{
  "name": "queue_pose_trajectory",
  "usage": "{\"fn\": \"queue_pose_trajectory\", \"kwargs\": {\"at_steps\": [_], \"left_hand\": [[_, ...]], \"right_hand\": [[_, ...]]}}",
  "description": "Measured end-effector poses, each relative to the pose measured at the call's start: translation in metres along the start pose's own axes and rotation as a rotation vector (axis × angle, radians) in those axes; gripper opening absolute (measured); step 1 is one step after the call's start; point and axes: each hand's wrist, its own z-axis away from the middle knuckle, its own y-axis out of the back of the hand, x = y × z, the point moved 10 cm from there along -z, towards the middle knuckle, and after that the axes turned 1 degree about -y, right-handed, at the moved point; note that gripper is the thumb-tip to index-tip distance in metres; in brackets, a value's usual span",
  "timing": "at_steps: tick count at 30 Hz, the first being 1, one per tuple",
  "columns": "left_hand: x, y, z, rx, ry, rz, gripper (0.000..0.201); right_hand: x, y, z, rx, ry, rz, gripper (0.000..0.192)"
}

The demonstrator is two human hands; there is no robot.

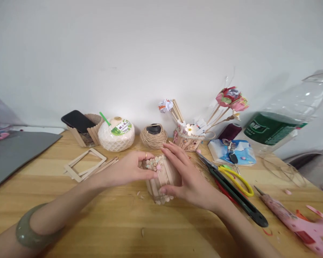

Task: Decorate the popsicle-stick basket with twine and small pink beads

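Observation:
A small popsicle-stick box (164, 175) lies on its side at the middle of the wooden table. It carries a pink-centred flower and a strip of tiny greenish-white trim near its scalloped upper edge. My left hand (140, 166) closes on that upper left edge, thumb in front by the flower and fingers behind. My right hand (185, 179) wraps the right side, its thumb on the front and its fingers over the top. The box's far side is hidden.
Behind stand a stick holder with a phone (79, 122), a wrapped coconut (116, 134), twine (154, 136) and a decorated flower holder (188, 138). Right lie a green cutter (237, 193), yellow-handled scissors (239, 181), a pink glue gun (298, 222) and a plastic bottle (274, 125). Left is a stick frame (80, 173).

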Motion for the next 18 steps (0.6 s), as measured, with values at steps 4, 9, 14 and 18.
{"fn": "queue_pose_trajectory", "kwargs": {"at_steps": [4,9,14,18], "left_hand": [[-0.005,0.004,-0.002,0.040,-0.009,-0.023,0.039],[-0.003,0.007,-0.003,0.072,-0.126,0.033,0.040],[-0.007,0.008,-0.004,0.030,-0.238,0.154,0.037],[-0.013,0.010,-0.006,0.023,-0.219,0.214,0.044]], "right_hand": [[-0.003,0.003,0.001,0.065,-0.039,0.087,0.081],[-0.005,0.012,0.009,0.146,-0.098,0.110,0.077],[0.009,0.024,0.020,0.215,-0.138,-0.106,0.042],[0.023,0.026,0.021,0.237,-0.180,-0.166,0.037]]}}
